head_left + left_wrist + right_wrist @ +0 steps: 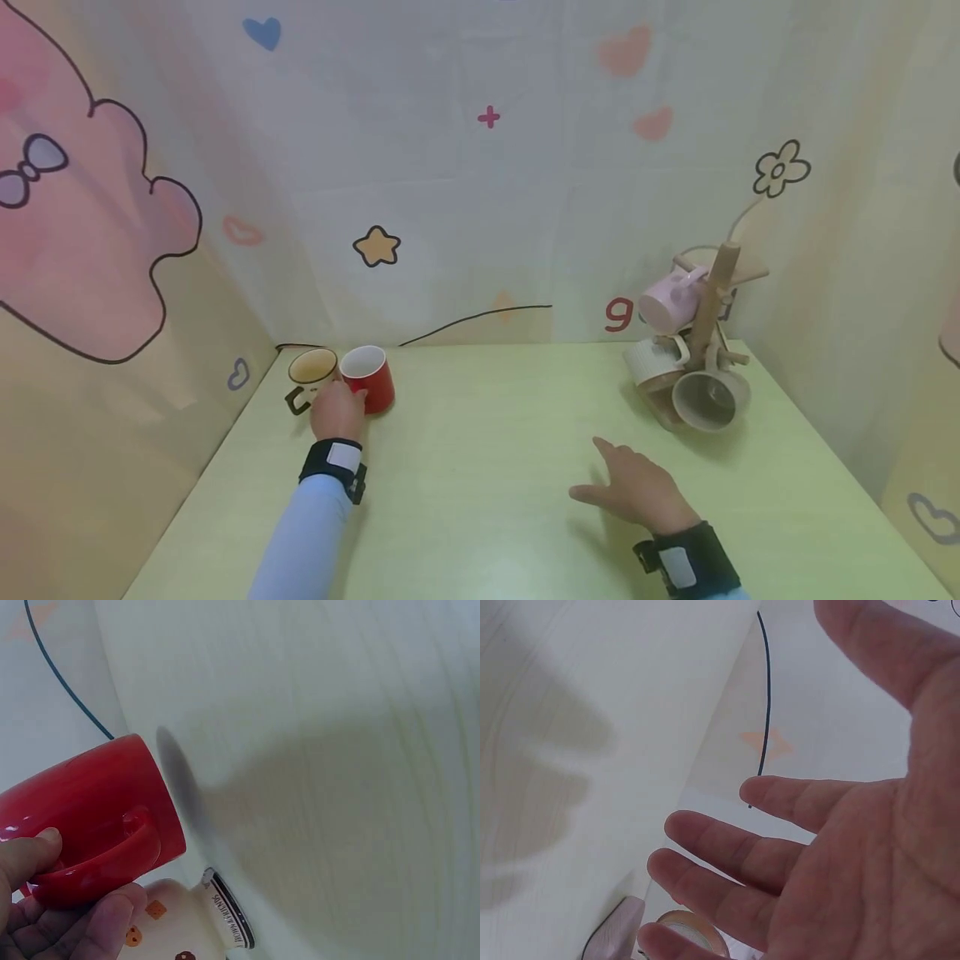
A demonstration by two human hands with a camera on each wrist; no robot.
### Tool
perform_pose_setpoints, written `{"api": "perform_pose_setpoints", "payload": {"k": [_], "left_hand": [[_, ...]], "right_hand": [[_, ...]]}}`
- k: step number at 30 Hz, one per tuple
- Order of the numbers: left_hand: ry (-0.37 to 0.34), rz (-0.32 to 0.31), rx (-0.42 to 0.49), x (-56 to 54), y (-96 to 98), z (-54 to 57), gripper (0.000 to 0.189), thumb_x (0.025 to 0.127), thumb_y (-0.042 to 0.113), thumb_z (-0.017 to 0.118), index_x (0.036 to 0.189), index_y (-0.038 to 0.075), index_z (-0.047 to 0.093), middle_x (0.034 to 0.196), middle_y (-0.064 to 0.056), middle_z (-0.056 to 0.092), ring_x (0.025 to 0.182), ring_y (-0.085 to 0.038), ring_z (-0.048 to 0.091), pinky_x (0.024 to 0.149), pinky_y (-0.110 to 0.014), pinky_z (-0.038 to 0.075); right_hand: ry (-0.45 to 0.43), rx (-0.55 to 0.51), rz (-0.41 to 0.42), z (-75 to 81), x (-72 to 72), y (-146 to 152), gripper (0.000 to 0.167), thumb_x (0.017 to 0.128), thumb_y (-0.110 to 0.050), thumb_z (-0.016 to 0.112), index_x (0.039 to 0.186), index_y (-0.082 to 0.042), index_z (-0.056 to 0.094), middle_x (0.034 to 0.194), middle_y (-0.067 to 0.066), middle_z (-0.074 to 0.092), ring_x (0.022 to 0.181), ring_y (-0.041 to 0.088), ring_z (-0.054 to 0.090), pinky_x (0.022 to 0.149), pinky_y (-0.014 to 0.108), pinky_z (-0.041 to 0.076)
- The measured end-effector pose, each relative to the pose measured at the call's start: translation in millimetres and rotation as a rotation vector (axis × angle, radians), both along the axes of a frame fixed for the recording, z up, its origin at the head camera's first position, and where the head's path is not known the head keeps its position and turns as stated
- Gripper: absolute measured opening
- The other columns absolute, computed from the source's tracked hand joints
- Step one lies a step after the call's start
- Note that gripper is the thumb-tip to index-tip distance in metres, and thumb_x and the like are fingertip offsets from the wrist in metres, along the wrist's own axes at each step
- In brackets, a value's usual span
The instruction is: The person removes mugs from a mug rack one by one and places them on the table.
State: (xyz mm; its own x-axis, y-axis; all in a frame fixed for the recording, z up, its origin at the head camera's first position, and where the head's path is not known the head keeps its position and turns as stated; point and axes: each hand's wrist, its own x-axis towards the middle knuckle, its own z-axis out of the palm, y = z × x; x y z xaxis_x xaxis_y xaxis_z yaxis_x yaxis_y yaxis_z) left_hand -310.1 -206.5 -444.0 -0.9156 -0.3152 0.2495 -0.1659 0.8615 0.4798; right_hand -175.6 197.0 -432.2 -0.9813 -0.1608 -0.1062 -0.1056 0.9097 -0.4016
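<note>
In the head view my left hand (339, 412) is at the far left of the table, holding a red mug (378, 390) with a white inside. The left wrist view shows its thumb and fingers pinching the handle of the red mug (94, 810). Close beside it stands a cream mug (312, 367) with a dark rim and dark handle; its patterned side and lettered base show in the wrist view. My right hand (637, 487) hovers over the right part of the table, fingers spread and holding nothing. Nearest to it is a wooden mug rack (708, 312).
On the rack hang a pink mug (667, 304), a white ribbed mug (651, 360) and a greyish mug (712, 400). The pale table (480, 475) ends at a printed curtain (465, 183) behind and at both sides.
</note>
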Motion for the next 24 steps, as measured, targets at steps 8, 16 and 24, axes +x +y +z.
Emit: {"api": "perform_pose_setpoints", "payload": {"k": [8, 16, 24], "left_hand": [[0.034, 0.022, 0.041, -5.4, -3.2, -11.4, 0.033, 0.093, 0.019, 0.071, 0.102, -0.013, 0.069, 0.1, -0.029, 0.069, 0.092, -0.044, 0.065, 0.086, -0.053, 0.052], [0.039, 0.046, 0.13, -10.0, -2.4, -16.2, 0.033, 0.093, 0.017, 0.071, 0.108, -0.012, 0.067, 0.108, -0.03, 0.067, 0.097, -0.046, 0.063, 0.093, -0.056, 0.049], [0.047, 0.064, 0.139, -12.8, -3.5, -17.0, 0.033, 0.093, 0.016, 0.071, 0.109, -0.012, 0.067, 0.109, -0.031, 0.067, 0.098, -0.048, 0.063, 0.093, -0.058, 0.048]], "right_hand": [[-0.006, -0.004, -0.003, -0.4, 2.2, 1.7, 0.092, 0.081, -0.058, 0.072, 0.142, 0.005, 0.046, 0.131, 0.031, 0.056, 0.123, 0.05, 0.05, 0.095, 0.063, 0.042], [-0.025, -0.002, -0.007, -3.6, 1.6, 2.3, 0.09, 0.081, -0.057, 0.073, 0.142, 0.004, 0.047, 0.131, 0.03, 0.056, 0.124, 0.049, 0.05, 0.096, 0.063, 0.042], [-0.046, 0.007, -0.022, -3.9, 1.5, 3.3, 0.09, 0.081, -0.057, 0.073, 0.143, 0.003, 0.046, 0.132, 0.029, 0.056, 0.124, 0.049, 0.05, 0.097, 0.063, 0.041]]}}
